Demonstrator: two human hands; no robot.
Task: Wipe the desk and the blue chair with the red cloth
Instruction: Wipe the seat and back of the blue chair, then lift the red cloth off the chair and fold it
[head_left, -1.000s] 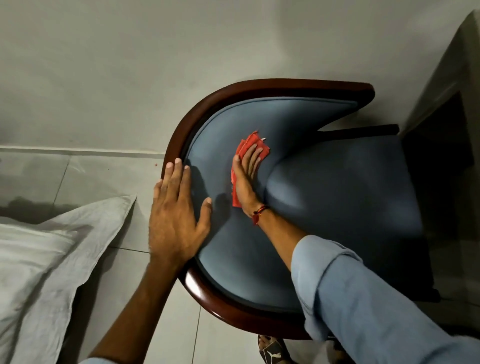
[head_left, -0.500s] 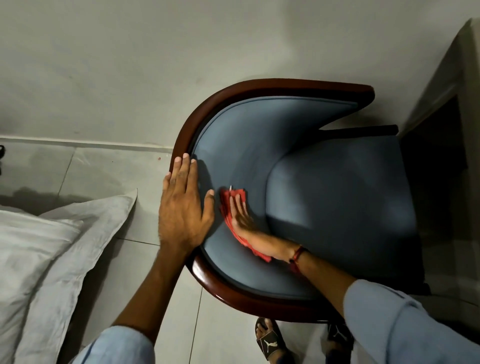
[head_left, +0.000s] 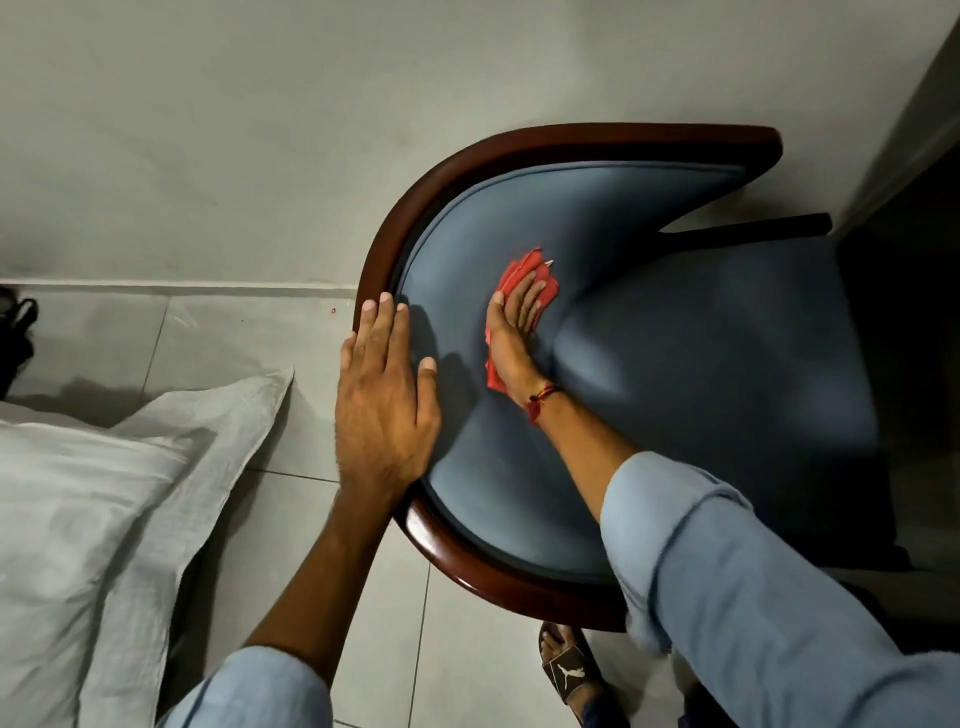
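Observation:
The blue chair (head_left: 701, 353) has a curved dark wooden frame and blue padding, and stands against the grey wall. My right hand (head_left: 511, 332) presses the folded red cloth (head_left: 524, 273) flat against the inner padded backrest, fingers spread over it. My left hand (head_left: 382, 405) lies flat on the curved wooden rim of the backrest, fingers together, holding nothing. The desk itself is hardly visible.
A white pillow (head_left: 93, 519) lies at the lower left on a bed edge. Grey floor tiles run below the chair. My sandalled foot (head_left: 569, 670) stands under the chair's rim. A dark recess (head_left: 914, 291) lies at the right. A black object (head_left: 15, 332) sits at the far left.
My right hand has slid the red cloth back up the backrest padding, away from the left hand. My left hand stays on the rim.

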